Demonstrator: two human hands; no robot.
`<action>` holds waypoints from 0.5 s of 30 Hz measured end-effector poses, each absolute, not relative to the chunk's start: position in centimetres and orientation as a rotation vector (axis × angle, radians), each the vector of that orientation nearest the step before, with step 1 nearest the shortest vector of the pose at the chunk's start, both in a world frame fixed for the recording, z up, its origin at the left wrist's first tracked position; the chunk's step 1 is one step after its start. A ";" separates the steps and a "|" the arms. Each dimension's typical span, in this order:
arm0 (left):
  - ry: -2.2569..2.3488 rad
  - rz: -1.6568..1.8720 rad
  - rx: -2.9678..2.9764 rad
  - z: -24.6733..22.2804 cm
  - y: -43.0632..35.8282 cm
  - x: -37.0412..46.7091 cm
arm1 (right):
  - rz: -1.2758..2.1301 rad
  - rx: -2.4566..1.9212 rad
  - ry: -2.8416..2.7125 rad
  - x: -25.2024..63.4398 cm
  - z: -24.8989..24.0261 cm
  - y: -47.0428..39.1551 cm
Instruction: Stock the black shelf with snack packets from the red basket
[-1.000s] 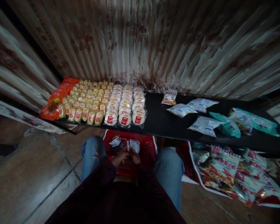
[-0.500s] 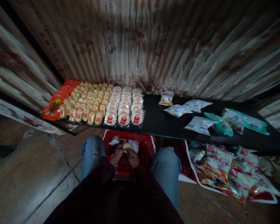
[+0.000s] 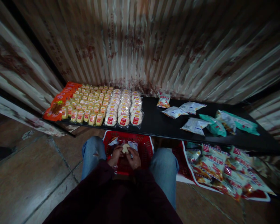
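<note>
Between my knees, my left hand [image 3: 116,153] and my right hand [image 3: 133,157] grip a round, pale flat cake [image 3: 125,148] from either side. Both hands are closed on its edges, over a red plastic basket [image 3: 147,146]. Inside that basket, behind my hands, lie a small packet [image 3: 113,142] and a white-and-blue wrapper [image 3: 133,144]. On the black shelf [image 3: 151,116] ahead stand rows of similar round white cakes [image 3: 123,120] in clear wrap with red labels.
Left of the round cakes are small wrapped yellow cakes [image 3: 92,119] and orange packs [image 3: 60,101]. Several white bags [image 3: 195,125] and green bags [image 3: 213,124] lie on the shelf's right. A second red basket [image 3: 184,160], full of snack bags [image 3: 211,163], stands low at the right.
The pale cake has been turned or tilted between my hands and shows a different side. My view has shifted slightly, so the shelf's right end sits further left.
</note>
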State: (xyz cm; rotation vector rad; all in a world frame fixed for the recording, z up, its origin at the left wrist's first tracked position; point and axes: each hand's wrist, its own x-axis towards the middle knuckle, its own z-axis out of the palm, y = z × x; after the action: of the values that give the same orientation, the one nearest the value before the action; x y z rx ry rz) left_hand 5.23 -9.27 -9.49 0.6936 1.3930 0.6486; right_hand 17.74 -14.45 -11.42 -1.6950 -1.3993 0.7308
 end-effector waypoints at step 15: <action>1.241 0.773 0.689 -4.9 -11.1 5.0 | 0.417 -1.577 -1.765 17.2 -8.6 -16.6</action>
State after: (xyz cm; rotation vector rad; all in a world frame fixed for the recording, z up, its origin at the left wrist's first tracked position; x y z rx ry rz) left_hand 4.99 -11.14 -4.94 0.6894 1.2410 0.7727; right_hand 17.24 -16.64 -8.60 -1.5772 -1.7647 0.4173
